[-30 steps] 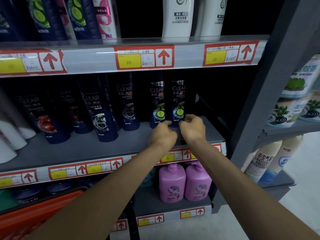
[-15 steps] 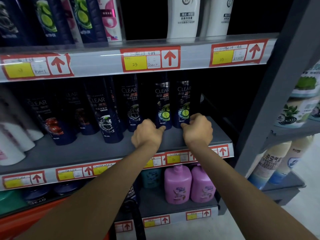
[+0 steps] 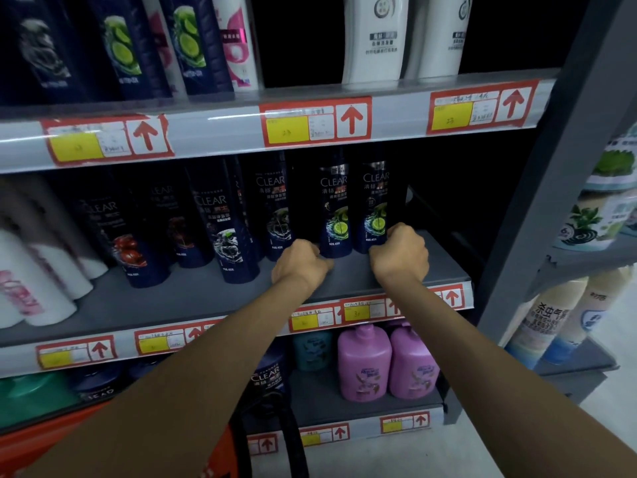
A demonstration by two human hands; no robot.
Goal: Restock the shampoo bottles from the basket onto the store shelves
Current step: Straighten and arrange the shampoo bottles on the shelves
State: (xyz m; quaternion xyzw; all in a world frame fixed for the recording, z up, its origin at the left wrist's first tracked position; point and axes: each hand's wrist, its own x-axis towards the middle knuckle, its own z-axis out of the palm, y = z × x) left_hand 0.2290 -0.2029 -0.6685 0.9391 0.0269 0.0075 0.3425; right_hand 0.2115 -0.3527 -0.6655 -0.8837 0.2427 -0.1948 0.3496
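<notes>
Two dark blue CLEAR shampoo bottles with lime labels stand side by side on the middle shelf (image 3: 344,274). My left hand (image 3: 298,262) is curled at the base of the left lime bottle (image 3: 336,208), thumb against its lower front. My right hand (image 3: 400,255) curls round the lower right side of the right lime bottle (image 3: 375,201). The orange basket (image 3: 51,439) shows at the bottom left, its black handle (image 3: 287,439) hanging over the rim.
More dark CLEAR bottles (image 3: 224,229) and white bottles (image 3: 38,281) fill the shelf's left part. Pink bottles (image 3: 365,363) stand on the shelf below, white ones (image 3: 375,36) above. A grey upright (image 3: 551,188) bounds the shelf on the right, with another rack beyond.
My left hand has slid left from the right lime bottle to the base of the left one. My right hand stays at the right bottle's base. The view has shifted slightly.
</notes>
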